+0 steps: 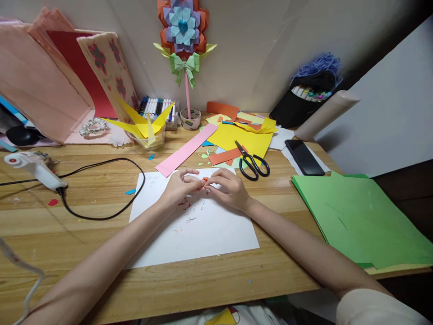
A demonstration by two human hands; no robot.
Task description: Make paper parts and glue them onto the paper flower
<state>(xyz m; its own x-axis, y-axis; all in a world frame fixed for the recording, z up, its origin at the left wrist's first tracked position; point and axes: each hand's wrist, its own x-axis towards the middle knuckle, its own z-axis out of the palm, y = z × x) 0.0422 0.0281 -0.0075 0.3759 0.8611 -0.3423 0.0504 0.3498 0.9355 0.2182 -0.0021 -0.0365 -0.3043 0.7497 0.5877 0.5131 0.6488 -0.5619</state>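
Between my fingertips is a small piece of orange paper (205,179), mostly covered by the fingers. My left hand (182,184) pinches it from the left, thumb against forefinger. From the right, my right hand (230,188) closes its fingertips on the same piece. Both hands are just above a white sheet (223,234) marked with coloured scribbles. Black-handled scissors (253,163) lie beyond my right hand, their blades pointing away. A pink paper strip (186,151) reaches over the sheet's far edge, near my left hand.
A white glue gun (35,169) with a looping black cord lies left. Coloured paper scraps (250,140) pile up behind the scissors. A paper flower (182,27) stands upright at the back. Green sheets (365,216) and a phone (304,157) are on the right.
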